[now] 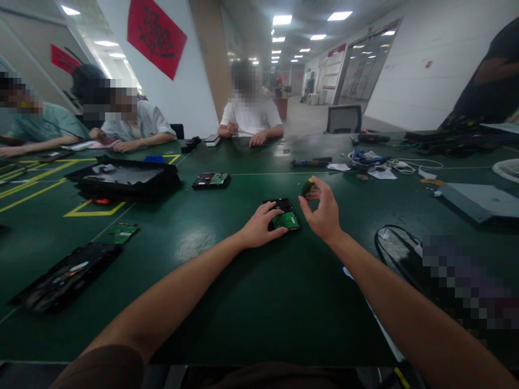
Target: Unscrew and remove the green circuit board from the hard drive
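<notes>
A black hard drive (284, 206) with a green circuit board (287, 220) on top lies on the dark green table (243, 292). My left hand (259, 224) rests on its near left edge, fingers curled against it. My right hand (322, 208) hovers just right of the drive, thumb and fingertips pinched around a small dark tool with a yellow-green part (307, 187).
A second drive (211, 180) lies farther back, a black tray (121, 178) at the left, a loose green board (122, 231) and a black part (65, 275) near left. Cables and tools (365, 159) sit at the back right. Three people sit across the table.
</notes>
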`<action>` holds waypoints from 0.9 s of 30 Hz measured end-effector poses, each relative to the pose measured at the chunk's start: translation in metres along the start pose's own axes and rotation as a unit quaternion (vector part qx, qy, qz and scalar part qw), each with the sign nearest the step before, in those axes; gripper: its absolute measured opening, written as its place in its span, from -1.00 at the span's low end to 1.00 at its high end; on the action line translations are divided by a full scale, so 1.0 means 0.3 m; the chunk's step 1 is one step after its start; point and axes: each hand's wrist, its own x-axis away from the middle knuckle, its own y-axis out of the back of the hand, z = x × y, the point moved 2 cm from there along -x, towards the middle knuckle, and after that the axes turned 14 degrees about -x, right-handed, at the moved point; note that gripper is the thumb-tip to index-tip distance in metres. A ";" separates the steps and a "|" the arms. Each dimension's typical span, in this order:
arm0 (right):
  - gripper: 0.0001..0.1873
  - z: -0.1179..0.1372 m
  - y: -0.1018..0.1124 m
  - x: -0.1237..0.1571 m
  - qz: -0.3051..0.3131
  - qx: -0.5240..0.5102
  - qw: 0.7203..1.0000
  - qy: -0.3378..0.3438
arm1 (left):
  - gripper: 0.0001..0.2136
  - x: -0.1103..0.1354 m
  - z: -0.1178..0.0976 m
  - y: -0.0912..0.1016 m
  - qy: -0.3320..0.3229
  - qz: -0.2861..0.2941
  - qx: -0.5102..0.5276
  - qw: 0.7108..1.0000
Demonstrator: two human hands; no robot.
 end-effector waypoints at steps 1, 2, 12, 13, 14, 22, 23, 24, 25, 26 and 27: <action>-0.28 0.003 0.001 -0.001 0.001 0.001 1.000 0.003 | -0.38 0.000 0.000 -0.001 -0.001 -0.001 -0.001 1.000; -0.27 0.006 0.003 -0.002 0.003 0.001 1.000 0.006 | -0.38 0.000 0.000 -0.001 -0.002 -0.002 -0.002 1.000; -0.26 0.005 -0.001 -0.004 0.009 0.008 1.000 0.009 | -0.38 -0.002 0.001 -0.005 0.003 0.001 0.001 1.000; -0.26 0.003 -0.002 -0.003 0.003 0.009 1.000 0.008 | -0.38 -0.002 0.002 -0.005 0.003 -0.001 0.001 1.000; -0.26 0.001 -0.002 -0.002 0.000 0.008 1.000 0.007 | -0.38 -0.001 0.002 -0.006 0.003 -0.003 0.002 1.000; -0.29 0.005 -0.002 -0.005 0.007 0.000 1.000 0.010 | -0.37 -0.001 0.000 -0.001 0.002 0.006 -0.002 1.000; -0.28 0.006 -0.001 -0.005 0.005 0.000 1.000 0.009 | -0.37 -0.001 0.000 -0.001 0.003 0.006 -0.001 1.000; -0.28 0.008 0.000 -0.006 0.003 0.001 1.000 0.008 | -0.37 -0.001 0.000 -0.001 0.003 0.005 0.000 1.000; -0.28 0.010 0.001 -0.007 0.002 0.000 1.000 0.009 | -0.37 0.000 0.001 -0.001 0.004 0.004 0.001 1.000; -0.28 0.012 0.001 -0.008 0.003 -0.002 1.000 0.010 | -0.37 0.000 0.001 -0.001 0.004 0.003 0.001 1.000; -0.29 0.013 0.001 -0.009 0.005 -0.004 1.000 0.010 | -0.37 0.000 0.000 -0.001 0.004 0.003 0.001 1.000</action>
